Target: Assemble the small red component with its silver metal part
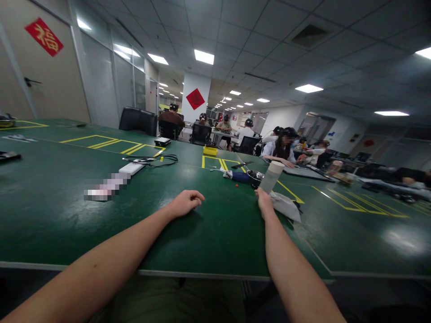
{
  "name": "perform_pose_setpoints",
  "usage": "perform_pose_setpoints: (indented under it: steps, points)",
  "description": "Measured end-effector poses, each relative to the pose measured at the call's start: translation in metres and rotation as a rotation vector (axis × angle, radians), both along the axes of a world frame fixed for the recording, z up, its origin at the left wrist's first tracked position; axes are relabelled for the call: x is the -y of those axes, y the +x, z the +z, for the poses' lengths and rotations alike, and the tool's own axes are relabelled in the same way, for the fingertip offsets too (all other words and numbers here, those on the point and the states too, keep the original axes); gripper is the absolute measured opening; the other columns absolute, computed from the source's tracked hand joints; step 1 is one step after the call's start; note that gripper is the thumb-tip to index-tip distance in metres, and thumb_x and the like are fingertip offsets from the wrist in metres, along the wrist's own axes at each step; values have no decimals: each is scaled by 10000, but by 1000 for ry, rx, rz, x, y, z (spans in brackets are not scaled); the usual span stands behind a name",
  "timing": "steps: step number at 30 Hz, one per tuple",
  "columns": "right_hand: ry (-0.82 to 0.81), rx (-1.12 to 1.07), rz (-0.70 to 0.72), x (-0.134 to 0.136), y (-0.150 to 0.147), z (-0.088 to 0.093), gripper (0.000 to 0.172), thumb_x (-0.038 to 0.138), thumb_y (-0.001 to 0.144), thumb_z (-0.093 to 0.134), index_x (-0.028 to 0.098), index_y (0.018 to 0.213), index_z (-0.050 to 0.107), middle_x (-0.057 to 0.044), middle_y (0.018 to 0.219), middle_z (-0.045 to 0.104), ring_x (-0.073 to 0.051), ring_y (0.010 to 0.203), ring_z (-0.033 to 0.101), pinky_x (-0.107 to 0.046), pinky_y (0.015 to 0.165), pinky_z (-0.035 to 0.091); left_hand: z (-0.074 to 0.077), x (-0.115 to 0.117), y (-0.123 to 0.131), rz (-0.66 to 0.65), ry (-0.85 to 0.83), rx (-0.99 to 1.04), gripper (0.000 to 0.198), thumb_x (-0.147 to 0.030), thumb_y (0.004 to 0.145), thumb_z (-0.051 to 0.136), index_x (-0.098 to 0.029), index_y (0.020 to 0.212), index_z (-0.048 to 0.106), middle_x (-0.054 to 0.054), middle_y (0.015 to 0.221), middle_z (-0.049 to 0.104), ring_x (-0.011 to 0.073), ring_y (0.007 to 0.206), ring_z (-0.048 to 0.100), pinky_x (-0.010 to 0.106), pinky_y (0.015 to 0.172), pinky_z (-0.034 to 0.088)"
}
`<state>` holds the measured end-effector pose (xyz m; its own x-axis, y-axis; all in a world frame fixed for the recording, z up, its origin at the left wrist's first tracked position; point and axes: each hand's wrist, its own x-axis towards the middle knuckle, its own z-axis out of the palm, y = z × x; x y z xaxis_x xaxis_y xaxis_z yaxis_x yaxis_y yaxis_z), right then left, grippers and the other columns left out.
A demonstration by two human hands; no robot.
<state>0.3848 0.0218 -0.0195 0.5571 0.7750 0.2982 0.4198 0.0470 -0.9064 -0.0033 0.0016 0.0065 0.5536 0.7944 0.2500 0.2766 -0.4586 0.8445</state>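
Observation:
My right hand (265,202) is closed round the lower part of a translucent whitish bottle (269,178) with a pale lid. The bottle leans to the right, above the green table. My left hand (186,202) is just over the table to the left, its fingers loosely curved and apart, with nothing in them. Behind the right hand lies a light grey cloth-like pouch (285,206). Farther back are a metal bowl (256,177) and a dark blue rolled item (238,176), with a small orange-red piece (236,185) in front.
On the left a white power strip (133,167) lies with a black cable (161,159) beside a blurred-out object (106,186). A yellow box (210,150) and a small black-and-white device (162,141) stand at the far edge. A co-worker (283,148) sits at the right.

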Motion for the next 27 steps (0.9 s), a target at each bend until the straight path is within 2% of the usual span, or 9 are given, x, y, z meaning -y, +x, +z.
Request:
perform_pose_setpoints:
  steps: [2, 5, 8, 11, 14, 18, 23, 27]
  points:
    - [-53, 151, 103, -9, -14, -3, 341, 448, 756, 553, 177, 914, 687, -86, 1064, 680, -241, 1094, 561, -343, 965, 376, 3, 3, 1, -3, -10, 8, 279, -270, 751, 521, -124, 952, 649, 32, 742, 648, 137, 616, 565, 243, 596, 447]
    - [-135, 342, 202, -24, -33, -5, 392, 406, 762, 573, 182, 1070, 663, -91, 1281, 566, -227, 1248, 438, -336, 1066, 252, 9, 7, 2, -2, -21, 24, 270, -250, 741, 527, -119, 943, 649, 28, 731, 638, 134, 619, 566, 240, 594, 449]
    - [-213, 479, 234, -40, -48, -5, 460, 412, 792, 549, 180, 1184, 609, -107, 1413, 429, -264, 1338, 310, -420, 1100, 147, 13, 10, 3, -7, -31, 59, 260, -218, 728, 528, -108, 930, 649, 28, 715, 631, 125, 606, 556, 232, 581, 443]
    - [-285, 594, 243, -54, -55, -4, 472, 436, 826, 507, 208, 1234, 573, -102, 1454, 369, -302, 1355, 263, -501, 1080, 130, 13, 10, 3, -2, -47, 72, 261, -188, 717, 523, -108, 930, 652, 38, 740, 643, 126, 616, 561, 231, 580, 442]
    - [-333, 678, 251, -61, -57, -2, 411, 421, 853, 472, 200, 1168, 617, -113, 1386, 456, -297, 1294, 363, -477, 1042, 230, 11, 9, 2, -9, -45, 78, 261, -181, 712, 527, -111, 928, 655, 37, 740, 645, 124, 610, 556, 231, 580, 440]
    - [-326, 749, 213, -56, -50, 1, 289, 313, 826, 517, 153, 996, 688, -139, 1141, 605, -251, 1081, 535, -356, 947, 351, 13, 9, 2, -7, -32, 71, 260, -184, 715, 529, -103, 925, 659, 30, 709, 634, 124, 601, 550, 235, 587, 435]
    - [-307, 778, 117, -34, -38, 0, 140, 216, 760, 576, 170, 788, 704, -104, 892, 623, -229, 901, 569, -329, 865, 382, 19, 13, 1, 13, -16, 45, 256, -206, 731, 524, -112, 925, 662, 27, 705, 640, 129, 606, 559, 241, 599, 440]
    - [-284, 709, 22, -12, -24, -3, 123, 122, 713, 568, 173, 692, 678, -88, 823, 614, -222, 854, 570, -330, 853, 386, 21, 13, -1, 4, 6, 42, 262, -228, 747, 520, -113, 937, 660, 36, 726, 648, 136, 629, 577, 245, 612, 451]
